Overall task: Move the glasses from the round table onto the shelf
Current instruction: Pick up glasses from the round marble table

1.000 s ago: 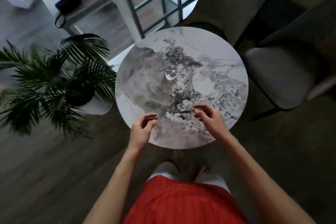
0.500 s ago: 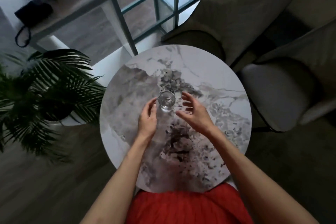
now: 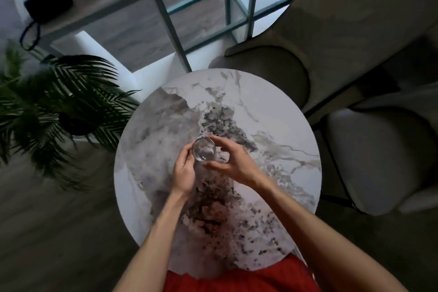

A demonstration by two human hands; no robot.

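Note:
One clear drinking glass [image 3: 203, 152] stands upright near the middle of the round marble-patterned table [image 3: 272, 125]. My left hand [image 3: 183, 173] touches its left side with fingers curved against the wall. My right hand [image 3: 233, 161] curls round it from the right, index finger over the far rim and thumb below. The open shelf unit [image 3: 166, 9] with teal-grey bars stands beyond the table at the top.
A potted palm [image 3: 59, 106] stands left of the table. Two grey upholstered chairs [image 3: 379, 149] flank the right side. On the shelf top lie a dark pouch [image 3: 47, 3] and some white items. Dark wooden floor [image 3: 59, 232] lies at lower left.
Both hands went from the table's near edge to the glass and closed in around it. The view shifted forward, so the table sits lower in the frame.

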